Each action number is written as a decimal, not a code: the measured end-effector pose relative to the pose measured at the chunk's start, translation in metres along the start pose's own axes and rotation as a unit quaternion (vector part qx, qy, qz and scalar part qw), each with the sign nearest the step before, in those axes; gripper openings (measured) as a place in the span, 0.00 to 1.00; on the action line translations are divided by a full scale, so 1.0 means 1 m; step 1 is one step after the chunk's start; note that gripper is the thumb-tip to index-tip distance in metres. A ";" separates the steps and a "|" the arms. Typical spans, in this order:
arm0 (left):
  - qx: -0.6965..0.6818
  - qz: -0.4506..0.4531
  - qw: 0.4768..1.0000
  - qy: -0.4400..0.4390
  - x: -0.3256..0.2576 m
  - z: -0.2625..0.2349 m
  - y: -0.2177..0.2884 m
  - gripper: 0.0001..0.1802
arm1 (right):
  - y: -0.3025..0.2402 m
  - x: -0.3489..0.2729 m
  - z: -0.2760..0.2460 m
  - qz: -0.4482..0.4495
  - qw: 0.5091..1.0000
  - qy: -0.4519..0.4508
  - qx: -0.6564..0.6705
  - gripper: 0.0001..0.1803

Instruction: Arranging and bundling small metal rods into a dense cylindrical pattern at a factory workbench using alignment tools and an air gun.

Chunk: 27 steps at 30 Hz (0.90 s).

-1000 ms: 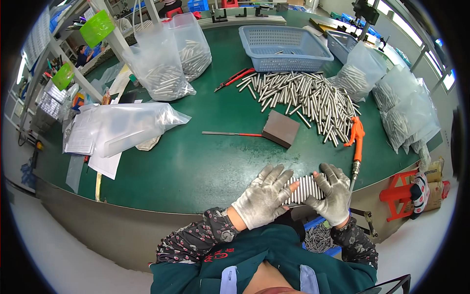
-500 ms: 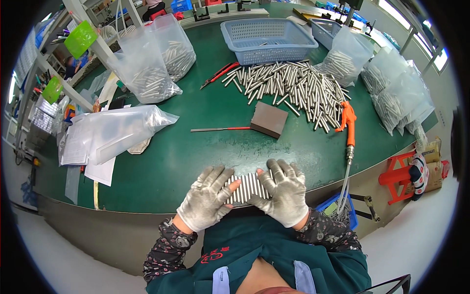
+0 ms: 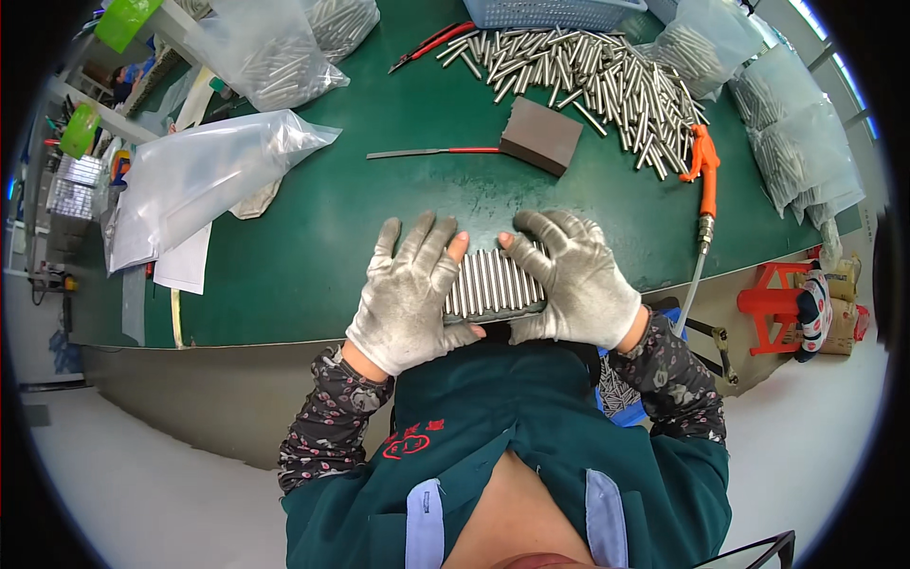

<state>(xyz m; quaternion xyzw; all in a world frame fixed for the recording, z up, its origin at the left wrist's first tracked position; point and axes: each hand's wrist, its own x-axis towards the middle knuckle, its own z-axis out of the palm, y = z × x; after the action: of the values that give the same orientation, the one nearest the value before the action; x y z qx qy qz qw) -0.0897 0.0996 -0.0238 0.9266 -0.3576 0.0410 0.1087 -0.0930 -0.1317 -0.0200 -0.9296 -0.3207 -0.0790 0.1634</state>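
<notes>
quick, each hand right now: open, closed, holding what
White-gloved left hand: open, at the left end of the row of silver cylindrical metal pins.
White-gloved right hand: open, at the row's right end.

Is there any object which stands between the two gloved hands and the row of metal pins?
Nothing visible does: the left hand and right hand are at opposite ends of the row of metal pins. The brown block lies beyond it, not between.

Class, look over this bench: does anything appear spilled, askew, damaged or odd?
Loose metal pins sprawl untidily on the green bench, unlike the neat row between left hand and right hand. Bare fingertips poke from the left hand's glove; cut or worn through, I can't tell.
</notes>
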 end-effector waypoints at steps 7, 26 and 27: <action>0.007 0.000 1.000 -0.018 0.000 0.004 0.001 0.45 | -0.004 0.001 0.007 0.015 0.999 -0.034 0.023 0.44; -0.035 -0.004 0.999 -0.018 0.004 0.000 0.004 0.37 | -0.006 0.002 0.007 0.018 0.999 -0.028 0.022 0.36; -0.036 -0.003 0.999 -0.018 0.004 0.000 0.004 0.37 | -0.007 0.002 0.006 0.016 0.999 -0.028 0.023 0.36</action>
<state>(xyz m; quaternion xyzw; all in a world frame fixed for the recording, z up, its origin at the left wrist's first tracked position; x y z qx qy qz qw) -0.0896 0.0937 -0.0221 0.9240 -0.3575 0.0112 0.1352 -0.0955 -0.1236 -0.0238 -0.9326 -0.3120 -0.0425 0.1766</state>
